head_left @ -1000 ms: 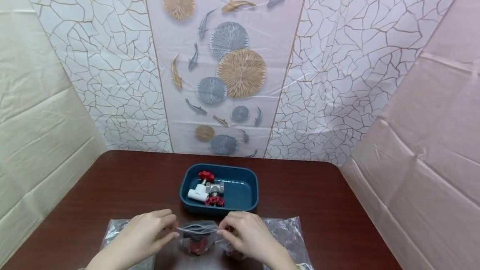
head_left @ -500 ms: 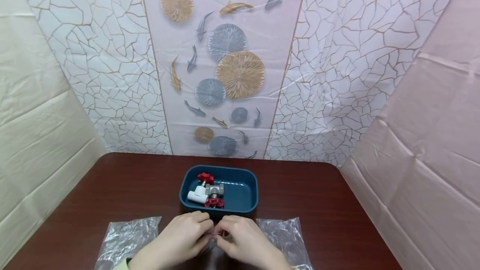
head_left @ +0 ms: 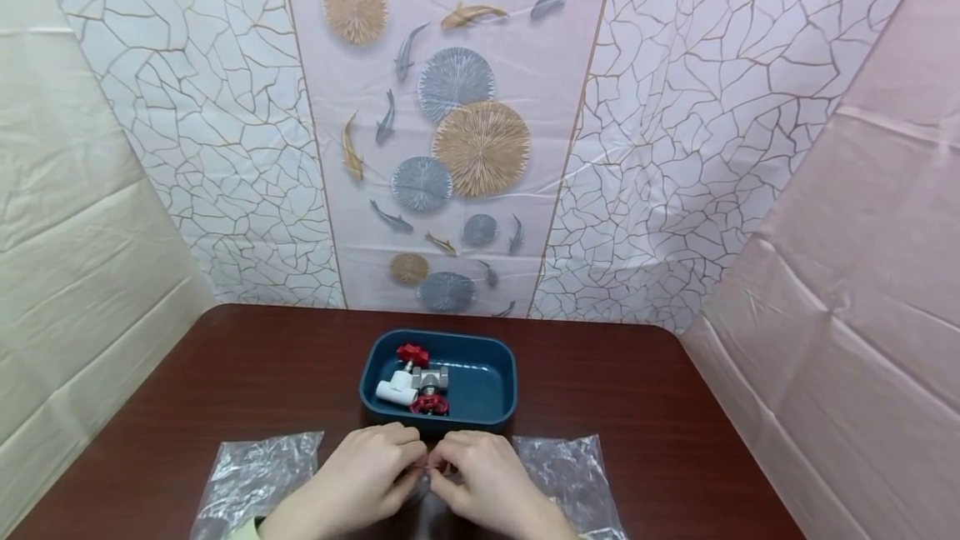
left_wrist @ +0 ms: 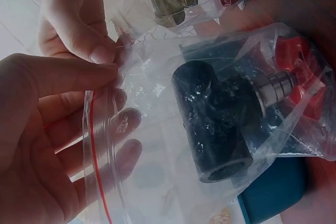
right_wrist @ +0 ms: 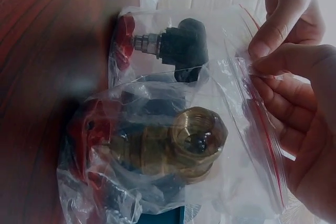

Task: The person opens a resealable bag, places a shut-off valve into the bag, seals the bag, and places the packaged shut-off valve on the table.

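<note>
- Your left hand (head_left: 375,469) pinches the left bag (left_wrist: 152,156) by its zip edge, thumb against index finger; the black valve (left_wrist: 212,116) lies inside, off beyond those fingertips.
- Your right hand (head_left: 483,469) has the same kind of pinch on the right bag (right_wrist: 239,177), with the brass valve (right_wrist: 194,140) in it.
- Holding at the zip edge probably lets each valve's weight hang clear of your fingers; both red handles point away from your hands, toward the table (head_left: 637,407). Whether the bag bottoms touch it, you cannot tell.
- The blue tray (head_left: 483,386), just beyond your hands, has a white valve (head_left: 397,388) and a silver valve (head_left: 430,379) on its left side, likely leaving space to their right.
- Flat clear plastic lies outside each hand: one sheet (head_left: 262,469) left of your left, another (head_left: 558,469) right of your right.
- Your hands face each other, backs up, fingertips nearly meeting; your left hand's other fingers spread loosely behind the plastic.
</note>
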A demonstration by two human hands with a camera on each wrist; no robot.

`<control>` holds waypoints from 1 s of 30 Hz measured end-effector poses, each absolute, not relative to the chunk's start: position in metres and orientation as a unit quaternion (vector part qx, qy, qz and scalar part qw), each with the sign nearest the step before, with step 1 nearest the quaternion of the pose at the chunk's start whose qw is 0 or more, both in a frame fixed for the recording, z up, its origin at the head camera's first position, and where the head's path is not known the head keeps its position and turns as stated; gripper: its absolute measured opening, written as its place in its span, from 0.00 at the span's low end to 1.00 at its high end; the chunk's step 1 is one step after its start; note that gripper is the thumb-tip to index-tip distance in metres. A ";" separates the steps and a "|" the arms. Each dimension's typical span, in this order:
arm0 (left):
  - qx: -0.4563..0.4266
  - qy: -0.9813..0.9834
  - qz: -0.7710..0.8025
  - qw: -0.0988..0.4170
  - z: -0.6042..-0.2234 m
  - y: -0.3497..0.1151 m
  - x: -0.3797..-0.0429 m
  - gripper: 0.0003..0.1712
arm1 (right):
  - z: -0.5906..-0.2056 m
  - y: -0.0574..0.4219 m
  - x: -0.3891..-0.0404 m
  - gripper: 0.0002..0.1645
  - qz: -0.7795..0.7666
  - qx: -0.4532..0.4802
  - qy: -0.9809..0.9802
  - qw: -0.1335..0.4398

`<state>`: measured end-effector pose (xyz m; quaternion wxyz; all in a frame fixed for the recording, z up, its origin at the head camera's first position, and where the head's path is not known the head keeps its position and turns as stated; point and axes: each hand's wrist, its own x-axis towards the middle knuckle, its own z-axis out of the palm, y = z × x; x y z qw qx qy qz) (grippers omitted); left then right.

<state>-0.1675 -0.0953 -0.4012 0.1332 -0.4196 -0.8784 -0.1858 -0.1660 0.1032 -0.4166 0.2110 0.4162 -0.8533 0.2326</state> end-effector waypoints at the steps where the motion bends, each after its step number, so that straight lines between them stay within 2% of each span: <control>1: -0.420 -0.878 -0.186 0.137 -0.402 -0.095 -0.167 0.07 | -0.417 0.103 -0.166 0.05 0.228 0.417 -0.852 0.218; 8: -0.425 -0.865 -0.185 0.190 -0.409 -0.097 -0.167 0.07 | -0.417 0.104 -0.168 0.09 0.208 0.422 -0.847 0.246; 19: -0.420 -0.869 -0.184 0.184 -0.413 -0.108 -0.166 0.05 | -0.419 0.103 -0.166 0.10 0.206 0.436 -0.845 0.233; 30: -0.405 -0.871 -0.175 0.216 -0.417 -0.115 -0.164 0.04 | -0.420 0.106 -0.166 0.10 0.210 0.438 -0.848 0.212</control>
